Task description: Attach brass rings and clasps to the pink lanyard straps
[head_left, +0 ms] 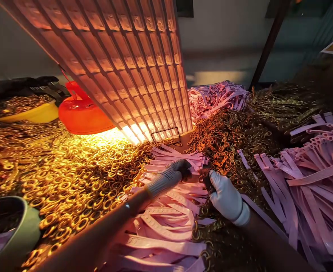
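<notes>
My left hand (168, 176), in a pale dotted glove with dark fingertips, reaches in over a row of pink straps (166, 247). Its fingers are curled together, and what they hold is hidden. Just to the right, my right hand (228, 198), in a white glove, is closed with its thumb pressed forward. A dark shape (207, 179) shows at its fingers, too dim to name. Between and beyond the hands lie more pink strap ends. Brass-coloured chains with ring ends (220, 134) are heaped past my right hand.
A sloping plastic tray with many compartments (143, 75) stands ahead. Beside it, a red lamp (84, 111) lights loose metal rings (98, 166). A yellow bowl (38, 113) and green bucket (31, 219) stand left. More pink straps (310, 189) pile up right.
</notes>
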A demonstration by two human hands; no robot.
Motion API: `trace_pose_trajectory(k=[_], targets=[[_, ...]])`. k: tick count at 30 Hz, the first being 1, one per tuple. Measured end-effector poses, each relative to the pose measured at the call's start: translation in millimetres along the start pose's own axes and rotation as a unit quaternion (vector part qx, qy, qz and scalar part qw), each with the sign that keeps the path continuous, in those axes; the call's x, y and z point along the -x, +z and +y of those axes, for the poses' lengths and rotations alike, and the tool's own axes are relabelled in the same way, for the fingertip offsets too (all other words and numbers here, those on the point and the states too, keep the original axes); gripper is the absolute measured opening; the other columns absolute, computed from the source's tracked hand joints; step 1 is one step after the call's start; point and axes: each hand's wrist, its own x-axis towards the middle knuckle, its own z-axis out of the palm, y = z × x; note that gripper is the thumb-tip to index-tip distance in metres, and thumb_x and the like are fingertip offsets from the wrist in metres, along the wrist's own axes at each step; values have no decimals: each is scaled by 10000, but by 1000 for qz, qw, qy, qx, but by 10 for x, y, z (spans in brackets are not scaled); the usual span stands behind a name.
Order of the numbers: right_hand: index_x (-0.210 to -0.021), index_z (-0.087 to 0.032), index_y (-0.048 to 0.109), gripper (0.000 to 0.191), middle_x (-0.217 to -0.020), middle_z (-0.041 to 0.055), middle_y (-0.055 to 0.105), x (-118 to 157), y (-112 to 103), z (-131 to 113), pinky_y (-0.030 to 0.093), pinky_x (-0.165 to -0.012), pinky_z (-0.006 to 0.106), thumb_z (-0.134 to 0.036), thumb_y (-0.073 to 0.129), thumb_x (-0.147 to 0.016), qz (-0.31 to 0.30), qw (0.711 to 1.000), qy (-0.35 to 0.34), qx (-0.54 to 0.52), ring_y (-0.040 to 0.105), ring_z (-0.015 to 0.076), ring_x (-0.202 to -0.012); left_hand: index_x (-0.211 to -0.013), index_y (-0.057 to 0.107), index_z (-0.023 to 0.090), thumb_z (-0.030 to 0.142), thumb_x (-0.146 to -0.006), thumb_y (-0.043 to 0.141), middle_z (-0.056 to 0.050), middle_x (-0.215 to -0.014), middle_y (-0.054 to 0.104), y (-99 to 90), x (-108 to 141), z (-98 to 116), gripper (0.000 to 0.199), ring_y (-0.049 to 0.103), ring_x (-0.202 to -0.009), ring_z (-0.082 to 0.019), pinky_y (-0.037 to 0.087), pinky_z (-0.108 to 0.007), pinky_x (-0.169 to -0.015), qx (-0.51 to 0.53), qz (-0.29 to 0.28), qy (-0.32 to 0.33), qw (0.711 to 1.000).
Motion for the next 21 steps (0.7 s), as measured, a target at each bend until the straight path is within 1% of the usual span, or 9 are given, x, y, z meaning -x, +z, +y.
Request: trace_pose_trajectory(k=[2, 5, 7, 10, 13, 15, 18, 19, 21], targets=[[-1110, -178, 643, 446, -996, 100, 744, -66, 9, -109, 527, -796, 314, -35, 512, -708, -49, 998, 0, 28, 700, 254, -910, -813, 652, 150, 283, -840, 566, -50, -688, 659, -137, 219, 123, 161, 573, -587, -147, 445, -272, -580, 90, -7, -28, 996], [-1032, -177, 630, 310, -924, 88, 731, -164, 47, -274, 474, -713, 292, -56, 527, -766, -100, 992, -10, 82, 688, 237, -839, -669, 653, 154, 345, -821, 643, -47, -622, 632, -262, 463, 295, 244, 556, -589, -145, 430, -266, -585, 182, 4, -53, 982], [-1001, -185, 621, 227, -905, 78, 724, -203, 88, -349, 449, -698, 282, -83, 541, -816, -115, 987, -26, 108, 678, 223, -830, -593, 629, 161, 371, -819, 652, -31, -565, 590, -264, 545, 343, 309, 527, -561, -136, 414, -259, -569, 189, 11, -59, 980], [-1017, -187, 609, 164, -908, 75, 715, -211, 159, -389, 429, -677, 277, -138, 581, -863, -128, 980, -49, 144, 661, 213, -814, -593, 603, 172, 396, -802, 658, 1, -525, 532, -169, 583, 295, 312, 452, -501, -115, 353, -244, -508, 200, 15, -75, 977], [-1011, -178, 605, 150, -895, 85, 700, -179, 236, -364, 426, -656, 289, -138, 598, -867, -134, 972, -58, 182, 648, 218, -781, -625, 607, 182, 399, -808, 658, 8, -543, 533, -48, 599, 194, 288, 416, -504, -113, 313, -242, -498, 140, 12, -55, 988], [-991, -172, 608, 138, -876, 93, 689, -151, 289, -330, 433, -655, 301, -116, 583, -868, -128, 970, -58, 198, 643, 223, -765, -657, 636, 187, 373, -838, 635, -9, -581, 576, 14, 624, 152, 259, 437, -530, -127, 309, -257, -521, 34, 14, -22, 999], [-996, -162, 618, 170, -876, 104, 687, -112, 339, -278, 445, -669, 311, -83, 558, -858, -120, 971, -55, 201, 647, 231, -778, -719, 692, 194, 299, -839, 627, -39, -653, 648, 80, 664, 133, 172, 495, -568, -155, 336, -289, -574, -102, 5, 6, 995], [-1002, -159, 623, 175, -881, 106, 690, -101, 339, -263, 449, -674, 313, -85, 557, -857, -123, 971, -51, 200, 651, 236, -789, -731, 704, 196, 284, -833, 631, -45, -671, 667, 97, 672, 127, 154, 512, -578, -161, 352, -294, -590, -104, -5, 7, 995], [-1021, -152, 629, 200, -911, 112, 699, -84, 305, -239, 459, -694, 314, -82, 556, -848, -131, 971, -43, 197, 657, 242, -819, -706, 717, 195, 278, -809, 663, -41, -664, 681, 126, 674, 102, 143, 529, -585, -164, 383, -292, -605, -21, -11, -8, 1000]])
